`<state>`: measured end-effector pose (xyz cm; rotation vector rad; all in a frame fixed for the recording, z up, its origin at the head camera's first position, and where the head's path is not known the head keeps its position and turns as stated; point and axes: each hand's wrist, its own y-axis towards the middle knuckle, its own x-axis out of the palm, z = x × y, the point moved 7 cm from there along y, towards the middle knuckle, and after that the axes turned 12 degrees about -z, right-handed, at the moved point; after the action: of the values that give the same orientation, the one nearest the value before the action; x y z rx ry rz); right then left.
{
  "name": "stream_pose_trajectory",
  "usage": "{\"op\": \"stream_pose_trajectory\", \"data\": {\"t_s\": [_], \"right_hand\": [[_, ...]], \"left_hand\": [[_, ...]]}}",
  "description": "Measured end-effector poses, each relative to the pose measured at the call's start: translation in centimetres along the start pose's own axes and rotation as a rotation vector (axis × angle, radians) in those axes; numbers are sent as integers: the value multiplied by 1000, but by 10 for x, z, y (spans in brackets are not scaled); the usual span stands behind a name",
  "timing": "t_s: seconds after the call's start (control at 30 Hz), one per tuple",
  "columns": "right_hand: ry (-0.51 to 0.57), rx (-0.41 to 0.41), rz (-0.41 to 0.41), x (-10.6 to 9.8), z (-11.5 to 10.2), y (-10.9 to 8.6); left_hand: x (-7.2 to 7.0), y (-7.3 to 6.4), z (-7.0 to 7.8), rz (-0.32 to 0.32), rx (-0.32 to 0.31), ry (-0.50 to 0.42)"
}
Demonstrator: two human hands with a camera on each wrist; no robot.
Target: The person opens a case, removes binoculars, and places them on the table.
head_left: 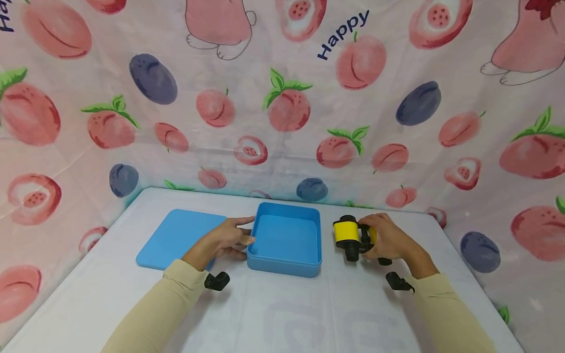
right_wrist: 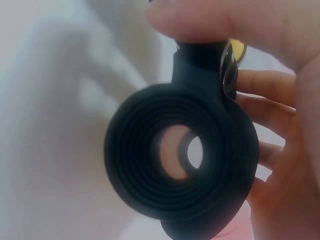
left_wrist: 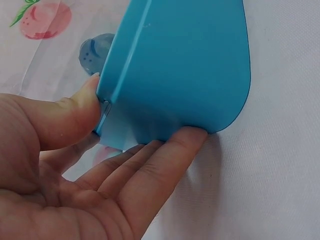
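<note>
A blue open-topped box (head_left: 284,267) sits in the middle of the white table, with nothing inside. At its left side, my left hand (head_left: 227,238) holds the wall, thumb at the rim and fingers against the outside; the left wrist view shows the thumb (left_wrist: 75,117) there. To the right of the box, my right hand (head_left: 390,238) grips yellow and black binoculars (head_left: 346,233) around the right barrel. One black eyepiece (right_wrist: 135,150) faces the right wrist camera, and the fingers wrap behind the barrel. Whether the binoculars touch the table is hard to tell.
A flat blue lid (head_left: 176,235) lies on the table left of the box, partly behind my left forearm. The white table (head_left: 273,314) runs back to a fruit-printed cloth (head_left: 265,122) hanging behind and along the sides. Black wrist mounts (head_left: 217,281) show at both cuffs.
</note>
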<state>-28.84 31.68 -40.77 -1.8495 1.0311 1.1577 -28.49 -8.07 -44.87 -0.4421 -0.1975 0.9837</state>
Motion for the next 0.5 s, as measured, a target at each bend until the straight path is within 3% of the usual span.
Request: {"op": "stream_pose_trajectory", "data": {"t_s": [0.5], "right_hand": [[-9, 8, -11, 6, 4, 5]], "left_hand": [[-2, 0, 0, -3, 4, 17]]}}
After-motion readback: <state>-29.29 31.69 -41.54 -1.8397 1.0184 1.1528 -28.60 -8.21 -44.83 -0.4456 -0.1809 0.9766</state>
